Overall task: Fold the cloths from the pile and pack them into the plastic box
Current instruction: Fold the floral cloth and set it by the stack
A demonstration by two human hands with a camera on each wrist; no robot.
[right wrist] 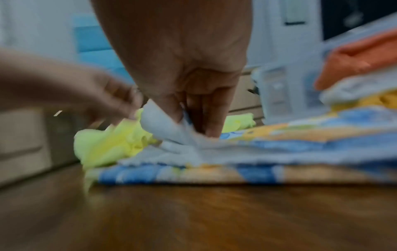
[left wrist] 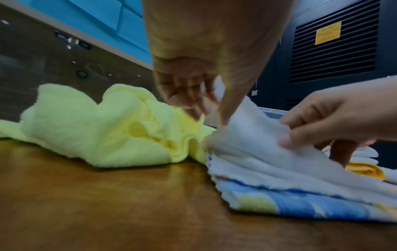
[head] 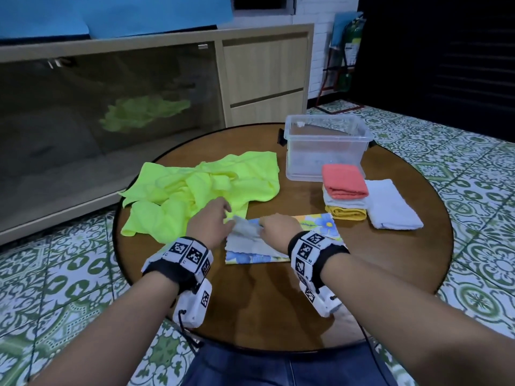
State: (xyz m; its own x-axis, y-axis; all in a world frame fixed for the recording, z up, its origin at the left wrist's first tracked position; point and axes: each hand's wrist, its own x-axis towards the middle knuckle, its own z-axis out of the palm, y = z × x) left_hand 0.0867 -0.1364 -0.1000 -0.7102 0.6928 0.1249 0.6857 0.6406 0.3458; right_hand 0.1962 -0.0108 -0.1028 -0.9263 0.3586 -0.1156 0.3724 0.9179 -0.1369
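A floral blue-and-yellow cloth [head: 320,224] lies flat on the round wooden table [head: 278,302], its pale underside folded over as a flap [head: 248,235]. My left hand [head: 230,220] pinches the flap's far left corner between thumb and fingers [left wrist: 210,112]. My right hand [head: 263,227] pinches the same flap just to the right [right wrist: 189,124] and lifts it slightly. The crumpled yellow-green pile [head: 200,190] sits behind my left hand. The clear plastic box [head: 320,154] stands open at the table's far right.
In front of the box is a stack of folded cloths, coral [head: 344,181] on top, then white and yellow. A folded white cloth [head: 390,207] lies right of it. A wooden cabinet [head: 264,73] stands behind the table on patterned floor tiles.
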